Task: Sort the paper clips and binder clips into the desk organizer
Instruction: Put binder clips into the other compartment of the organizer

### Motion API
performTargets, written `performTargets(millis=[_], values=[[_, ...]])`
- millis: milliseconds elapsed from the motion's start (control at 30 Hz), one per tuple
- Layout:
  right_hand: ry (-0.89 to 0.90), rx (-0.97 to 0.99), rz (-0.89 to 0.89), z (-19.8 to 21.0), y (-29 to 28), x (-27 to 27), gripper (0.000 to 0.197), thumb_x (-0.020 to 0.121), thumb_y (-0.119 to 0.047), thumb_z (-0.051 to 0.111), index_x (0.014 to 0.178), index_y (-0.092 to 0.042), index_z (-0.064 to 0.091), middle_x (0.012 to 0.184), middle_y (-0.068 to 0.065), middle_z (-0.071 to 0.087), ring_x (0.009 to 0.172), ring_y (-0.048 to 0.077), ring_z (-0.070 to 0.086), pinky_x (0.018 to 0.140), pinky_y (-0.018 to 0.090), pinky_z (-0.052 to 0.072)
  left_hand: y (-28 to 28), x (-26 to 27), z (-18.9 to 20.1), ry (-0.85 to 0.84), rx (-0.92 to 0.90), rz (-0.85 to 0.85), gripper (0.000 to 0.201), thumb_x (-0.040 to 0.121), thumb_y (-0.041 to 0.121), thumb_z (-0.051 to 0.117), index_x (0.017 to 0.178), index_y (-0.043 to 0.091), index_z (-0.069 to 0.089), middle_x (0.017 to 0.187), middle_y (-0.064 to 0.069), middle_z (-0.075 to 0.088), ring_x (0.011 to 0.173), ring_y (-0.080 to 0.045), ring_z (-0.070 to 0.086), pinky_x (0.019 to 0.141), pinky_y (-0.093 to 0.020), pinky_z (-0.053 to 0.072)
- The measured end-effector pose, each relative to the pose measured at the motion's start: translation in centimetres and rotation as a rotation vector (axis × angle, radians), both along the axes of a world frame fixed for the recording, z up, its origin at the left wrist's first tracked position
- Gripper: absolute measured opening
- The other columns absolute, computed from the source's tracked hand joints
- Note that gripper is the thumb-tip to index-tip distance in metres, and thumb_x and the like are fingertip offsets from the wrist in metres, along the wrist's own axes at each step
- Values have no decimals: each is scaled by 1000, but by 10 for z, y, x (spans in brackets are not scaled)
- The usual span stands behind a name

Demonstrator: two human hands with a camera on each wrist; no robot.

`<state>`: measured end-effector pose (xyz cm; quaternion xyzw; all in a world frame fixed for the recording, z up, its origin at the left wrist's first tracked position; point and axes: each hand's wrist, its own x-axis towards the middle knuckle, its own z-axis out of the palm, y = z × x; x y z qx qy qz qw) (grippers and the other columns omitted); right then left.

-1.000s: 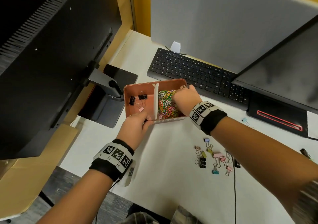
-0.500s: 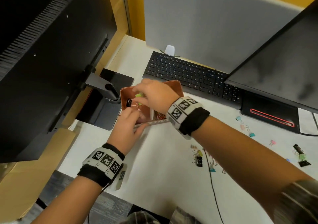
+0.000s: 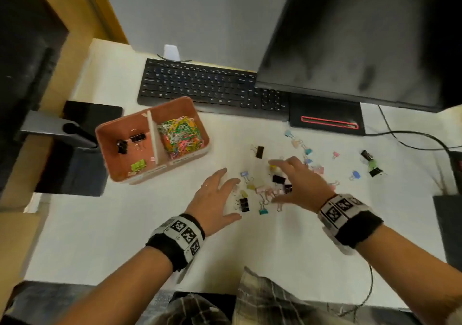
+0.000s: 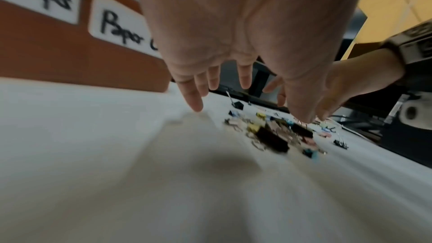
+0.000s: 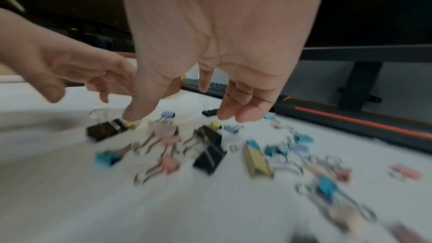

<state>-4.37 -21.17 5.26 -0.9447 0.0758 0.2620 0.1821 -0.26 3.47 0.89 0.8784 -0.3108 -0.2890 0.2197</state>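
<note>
Both hands (image 3: 252, 189) hover spread and empty over the binder clips (image 3: 265, 189). Pinch one body firmly; those wire handles look apt to tangle.

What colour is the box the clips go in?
The desk organizer is terracotta orange-brown, with a white divider; the head view shows it best.

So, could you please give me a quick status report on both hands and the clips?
Left hand, right hand open, empty, over loose binder clips. Paper clips in organizer. Nothing obstructing.
</note>
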Motion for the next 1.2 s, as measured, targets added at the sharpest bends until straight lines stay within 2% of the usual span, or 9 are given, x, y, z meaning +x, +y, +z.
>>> performTargets(millis=[267, 400, 500, 600, 733, 833, 1033, 1100, 1200], values=[[-14, -106, 175, -43, 22, -22, 96, 66, -59, 70, 143, -39, 17, 155, 8, 13, 135, 33, 26, 108, 51, 30, -35, -11, -27, -83, -57, -31, 47, 70, 31, 76, 113, 23, 61, 139, -10, 40, 122, -31, 37, 102, -42, 39], [-87, -34, 134, -48, 28, -5, 66, 77, -46, 67, 135, -31, 41, 143, 8, 34, 124, 32, 37, 101, 47, 38, -35, -7, -35, -61, -126, 97, 36, 74, 16, 72, 109, 18, 64, 123, -7, 49, 109, -28, 40, 95, -29, 31], [-121, 126, 75, -55, 25, 0, 45, 79, -33, 68, 121, -21, 56, 124, 6, 47, 109, 27, 44, 92, 39, 44, -33, -1, -41, -19, -208, 214, 34, 67, 11, 76, 99, 17, 68, 107, -4, 54, 98, -25, 49, 90, -32, 40], [-128, 242, 23, -61, 23, 4, 26, 83, -24, 65, 107, -15, 61, 109, 6, 51, 99, 23, 49, 87, 37, 46, -31, 3, -45, 24, -259, 283, 34, 62, 11, 79, 93, 19, 69, 98, 0, 53, 89, -22, 54, 86, -33, 47], [-88, 314, 11, -65, 20, 14, 22, 83, -19, 65, 105, -13, 63, 103, 7, 54, 94, 23, 55, 81, 29, 44, -28, 4, -41, 45, -305, 365, 32, 61, 10, 80, 91, 18, 70, 95, 0, 55, 82, -11, 54, 80, -14, 42], [-119, 327, 15, -64, 20, 19, 18, 83, -15, 64, 101, -13, 66, 100, 8, 59, 96, 24, 57, 84, 29, 45, -23, 7, -23, 67, -369, 400, 32, 63, 9, 80, 91, 19, 69, 95, -2, 55, 79, -1, 54, 74, -4, 41], [-309, 429, 69, -15, 47, 51, 20, 80, -12, 68, 100, -12, 68, 99, 7, 63, 89, 16, 58, 84, 23, 44, 22, 27, 48, -98, -426, 479, 35, 67, 12, 79, 98, 23, 68, 101, 4, 54, 90, -4, 53, 76, -13, 46], [-396, 491, 127, 9, 74, 71, 20, 78, -12, 70, 98, -14, 69, 94, 3, 62, 83, 8, 53, 79, 13, 39, 52, 43, 67, -208, -383, 549, 36, 65, 12, 80, 98, 22, 68, 98, 10, 52, 90, -4, 52, 79, -8, 44], [-469, 594, 197, 34, 131, 108, 20, 77, -11, 71, 96, -14, 68, 94, 0, 60, 85, 10, 54, 81, 17, 41, 97, 70, 83, -326, -247, 672, 38, 63, 11, 82, 99, 17, 68, 96, 9, 49, 81, -3, 49, 77, 5, 36]])
